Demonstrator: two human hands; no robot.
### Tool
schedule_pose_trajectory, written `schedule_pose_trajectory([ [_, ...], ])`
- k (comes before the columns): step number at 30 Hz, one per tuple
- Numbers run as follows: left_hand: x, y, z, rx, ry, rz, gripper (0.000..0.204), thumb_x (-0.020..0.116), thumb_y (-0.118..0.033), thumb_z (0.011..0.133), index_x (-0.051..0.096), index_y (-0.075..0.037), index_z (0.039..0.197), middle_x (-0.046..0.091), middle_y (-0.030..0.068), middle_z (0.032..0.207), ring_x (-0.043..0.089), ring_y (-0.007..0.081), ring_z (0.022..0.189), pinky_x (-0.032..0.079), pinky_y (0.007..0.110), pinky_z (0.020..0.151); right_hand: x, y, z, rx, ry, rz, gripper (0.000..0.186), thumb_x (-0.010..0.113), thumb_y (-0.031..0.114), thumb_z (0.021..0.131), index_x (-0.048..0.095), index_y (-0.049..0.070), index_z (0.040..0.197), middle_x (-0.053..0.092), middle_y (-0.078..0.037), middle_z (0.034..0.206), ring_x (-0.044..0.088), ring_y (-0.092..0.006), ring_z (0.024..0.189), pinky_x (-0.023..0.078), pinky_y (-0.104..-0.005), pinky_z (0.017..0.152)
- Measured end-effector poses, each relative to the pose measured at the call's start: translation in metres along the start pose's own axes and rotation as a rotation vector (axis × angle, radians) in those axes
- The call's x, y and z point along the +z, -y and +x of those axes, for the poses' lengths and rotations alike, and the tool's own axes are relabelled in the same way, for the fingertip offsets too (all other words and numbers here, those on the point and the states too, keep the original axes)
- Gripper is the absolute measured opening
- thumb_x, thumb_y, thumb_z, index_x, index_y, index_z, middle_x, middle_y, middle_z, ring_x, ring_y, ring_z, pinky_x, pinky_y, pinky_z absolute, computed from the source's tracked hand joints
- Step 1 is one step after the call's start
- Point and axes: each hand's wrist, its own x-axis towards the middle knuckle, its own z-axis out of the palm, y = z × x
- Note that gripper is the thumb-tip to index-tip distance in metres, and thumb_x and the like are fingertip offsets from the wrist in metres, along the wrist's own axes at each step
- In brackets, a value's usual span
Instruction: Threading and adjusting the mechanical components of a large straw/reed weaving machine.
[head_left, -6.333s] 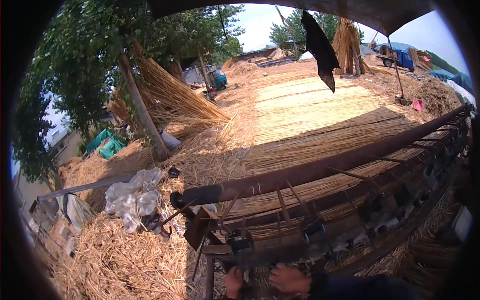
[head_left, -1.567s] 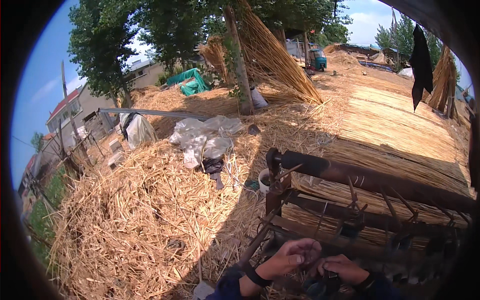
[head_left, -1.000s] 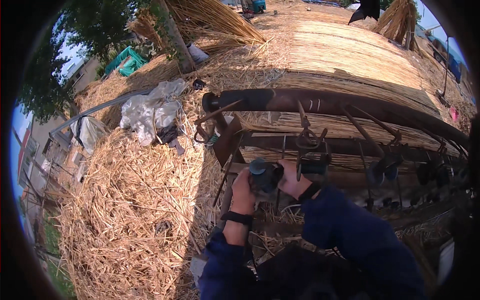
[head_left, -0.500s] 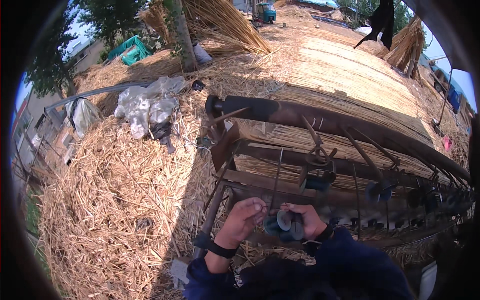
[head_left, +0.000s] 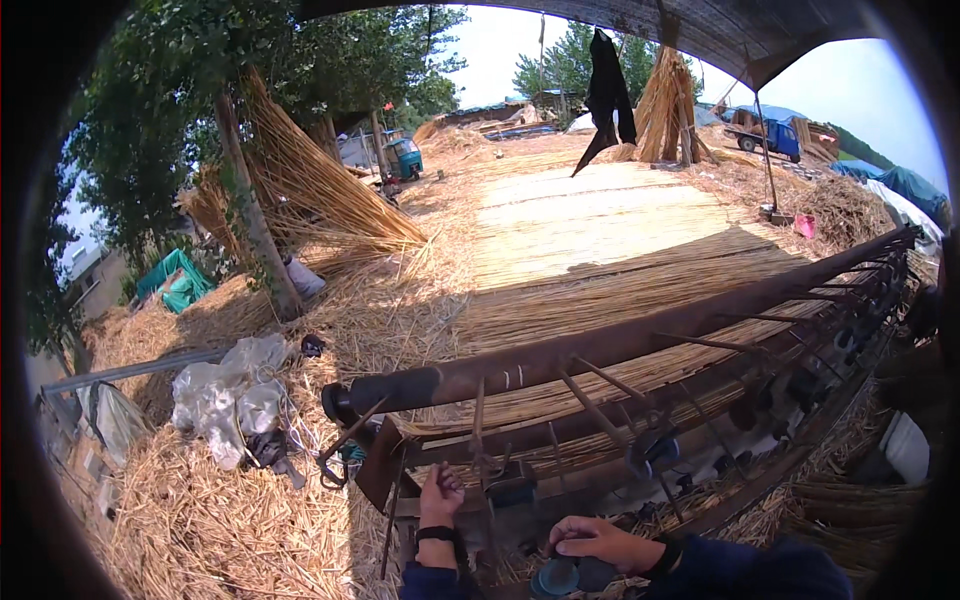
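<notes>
My left hand (head_left: pixel 441 494) is raised beside the left end of the dark metal frame, its fingers curled into a pinch. Whatever lies between them, if anything, is too small to make out. Lower and to the right, my right hand (head_left: pixel 598 545) has its fingers closed at a spool (head_left: pixel 556 577) with blue-green round ends, close to my body. A hanging spool holder (head_left: pixel 512 487) is just right of my left hand. Above both hands runs the frame's thick rusty pipe (head_left: pixel 590 352), with several thin rods jutting from it.
Beyond the pipe lies a long reed mat (head_left: pixel 610 220). Loose straw (head_left: pixel 220 520) covers the ground at left, with crumpled clear plastic sheeting (head_left: pixel 235 385) on it. More spools (head_left: pixel 652 447) hang along the frame to the right. A white bucket (head_left: pixel 906 447) stands at far right.
The view has tilted up and turned right. My left hand has moved away from my right hand, forward toward the frame's left end. My right hand stays low with the spool.
</notes>
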Motion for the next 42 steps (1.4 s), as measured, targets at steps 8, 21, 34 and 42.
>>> schedule_pose_trajectory([
  [8, 0.001, -0.013, -0.049, -0.249, 0.254, 0.206, 0.014, 0.056, -0.024, 0.087, 0.059, -0.011, 0.083, 0.06, 0.0014, 0.079, 0.055, 0.0177, 0.073, 0.043, 0.03, 0.066, 0.121, 0.055, -0.036, -0.572, 0.649, -0.81, 0.033, 0.066, 0.024, 0.076, 0.052, 0.003, 0.098, 0.056, -0.014, 0.091, 0.056, -0.0284, 0.087, 0.045, -0.0358, 0.075],
  [21, -0.057, -0.015, -0.328, 0.155, 0.262, 1.1, 0.039, 0.063, -0.026, 0.083, 0.055, -0.001, 0.112, 0.058, 0.0082, 0.1, 0.054, 0.0141, 0.09, 0.045, 0.027, 0.076, 0.14, 0.061, -0.023, -0.736, 0.771, -0.886, 0.039, 0.069, 0.017, 0.072, 0.051, 0.003, 0.103, 0.058, -0.012, 0.081, 0.059, -0.0292, 0.074, 0.046, -0.0364, 0.066],
  [34, -0.134, 0.062, -0.299, 0.35, -0.045, 1.014, 0.022, 0.055, -0.013, 0.084, 0.06, 0.0, 0.101, 0.063, 0.0064, 0.089, 0.058, 0.0139, 0.08, 0.048, 0.03, 0.068, 0.125, 0.027, -0.018, -0.828, 0.712, -0.858, 0.041, 0.07, 0.024, 0.072, 0.051, 0.007, 0.103, 0.059, -0.009, 0.078, 0.059, -0.0262, 0.069, 0.046, -0.0353, 0.063],
  [42, -0.135, 0.063, -0.183, 0.017, -0.12, 1.477, 0.04, 0.054, -0.035, 0.085, 0.057, 0.0, 0.106, 0.061, 0.0125, 0.099, 0.058, 0.0214, 0.093, 0.044, 0.034, 0.081, 0.105, 0.023, -0.033, -0.648, 0.827, -0.909, 0.041, 0.067, 0.031, 0.076, 0.052, 0.005, 0.102, 0.06, -0.015, 0.087, 0.059, -0.0318, 0.079, 0.047, -0.039, 0.068],
])
